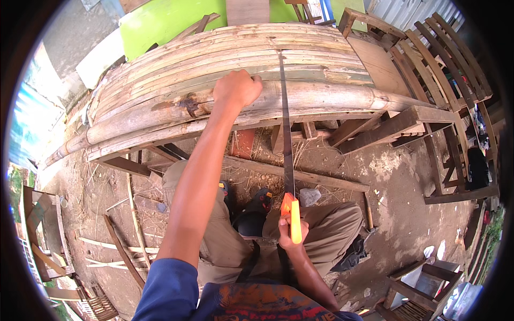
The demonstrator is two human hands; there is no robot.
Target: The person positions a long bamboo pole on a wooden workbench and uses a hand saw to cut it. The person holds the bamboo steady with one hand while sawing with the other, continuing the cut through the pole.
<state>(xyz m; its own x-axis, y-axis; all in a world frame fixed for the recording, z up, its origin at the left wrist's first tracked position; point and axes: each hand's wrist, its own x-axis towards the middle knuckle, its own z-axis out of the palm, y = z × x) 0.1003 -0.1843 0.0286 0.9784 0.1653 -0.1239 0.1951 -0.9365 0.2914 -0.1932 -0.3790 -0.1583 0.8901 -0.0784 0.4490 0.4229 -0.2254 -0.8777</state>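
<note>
A thick bamboo pole (321, 96) lies across the front of a slatted bamboo bench top (214, 52). My left hand (237, 88) presses down on the pole, its fingers curled over the far side and partly hidden. Just right of it, a hand saw (287, 144) rests with its long dark blade across the pole. My right hand (293, 231) is wrapped round the saw's orange and yellow handle, close to my body. Left of my left hand, a dark brown patch marks the pole.
Wooden slatted furniture (428, 80) stands on the right, and a wooden frame (423, 289) sits at the lower right. Below the bench a long timber (305, 175) crosses the dirt floor near my feet. Thin bamboo strips (120, 246) and a curved plank (124, 251) lie at left.
</note>
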